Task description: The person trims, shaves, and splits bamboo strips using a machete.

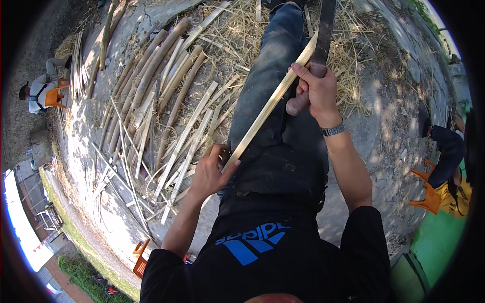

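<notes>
Fingers of the right hand (pixel 317 91) are wrapped tight around the handle of a long dark blade (pixel 326 28), thumb side pressing the far end of a pale bamboo strip (pixel 268 106) against it. The blade runs from the fist toward the far edge of the scene. A metal watch (pixel 333 130) sits on the right wrist.

Fingers of the left hand (pixel 211 171) pinch the near end of the strip, thumb and forefinger closed on it. The strip slants from the left hand, near and left, up to the right hand, far and right, crossing above the person's dark-trousered leg (pixel 273 76), which stretches away from the body.

Left of the leg, on the ground (pixel 389 126), lies a pile of split bamboo (pixel 161 101): thick rounded poles farther off, thin flat slats nearer. Dry shavings (pixel 237 40) litter the far ground around the leg.

At far left another person (pixel 40 88) sits on an orange chair (pixel 54 96). At right, a second orange chair (pixel 429 194) with another person (pixel 447 156) partly visible.
</notes>
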`<state>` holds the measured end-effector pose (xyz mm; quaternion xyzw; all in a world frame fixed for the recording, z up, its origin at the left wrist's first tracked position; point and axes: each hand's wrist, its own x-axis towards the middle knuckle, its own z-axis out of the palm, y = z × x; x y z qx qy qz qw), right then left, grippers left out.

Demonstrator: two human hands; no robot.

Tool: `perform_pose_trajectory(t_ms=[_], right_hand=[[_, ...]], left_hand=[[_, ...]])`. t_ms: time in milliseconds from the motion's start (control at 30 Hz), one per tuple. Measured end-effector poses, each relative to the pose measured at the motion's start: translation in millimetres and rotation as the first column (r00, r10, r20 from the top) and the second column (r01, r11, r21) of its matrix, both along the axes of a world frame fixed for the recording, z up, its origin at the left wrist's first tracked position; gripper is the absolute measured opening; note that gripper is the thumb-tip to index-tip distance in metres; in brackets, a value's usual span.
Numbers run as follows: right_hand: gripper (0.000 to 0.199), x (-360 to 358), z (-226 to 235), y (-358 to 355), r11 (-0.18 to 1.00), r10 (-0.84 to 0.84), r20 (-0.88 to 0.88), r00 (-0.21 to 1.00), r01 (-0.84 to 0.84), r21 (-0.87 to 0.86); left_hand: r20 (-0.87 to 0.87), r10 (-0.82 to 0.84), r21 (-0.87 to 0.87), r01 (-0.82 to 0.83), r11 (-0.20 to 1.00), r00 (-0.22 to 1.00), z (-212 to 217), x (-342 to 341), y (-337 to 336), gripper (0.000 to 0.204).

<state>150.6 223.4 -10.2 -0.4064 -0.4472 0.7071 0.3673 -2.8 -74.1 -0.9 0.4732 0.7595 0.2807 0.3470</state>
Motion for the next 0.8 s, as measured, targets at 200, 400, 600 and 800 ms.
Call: perform_pose_trajectory(t_ms=[200, 400, 600, 800], right_hand=[[0.025, -8.8, 3.8, 1.3, 0.986, -0.061, 0.172, 0.983, 0.033, 0.163], [0.025, 12.7, 9.4, -23.7, 0.915, -0.026, 0.321, 0.947, -0.106, 0.389], [0.027, 30.7, 14.5, -36.7, 0.759, 0.257, 0.546, 0.798, -0.516, 0.397], [0.037, 43.9, -7.3, -50.7, 0.651, 0.119, 0.713, 0.691, -0.597, 0.469]], left_hand=[[-0.046, -0.131, -0.035, 0.13, 0.991, 0.99, -25.3, -7.4, 1.7, 0.027], [0.215, 0.194, -0.105, -0.175, 0.979, 0.957, -18.9, -16.6, 25.5, 0.024], [0.434, 0.119, -0.146, -0.06, 0.987, 0.893, -34.9, -13.6, 36.7, 0.047], [0.446, 0.243, -0.265, -0.133, 0.955, 0.861, -44.6, -9.2, 42.4, 0.047]])
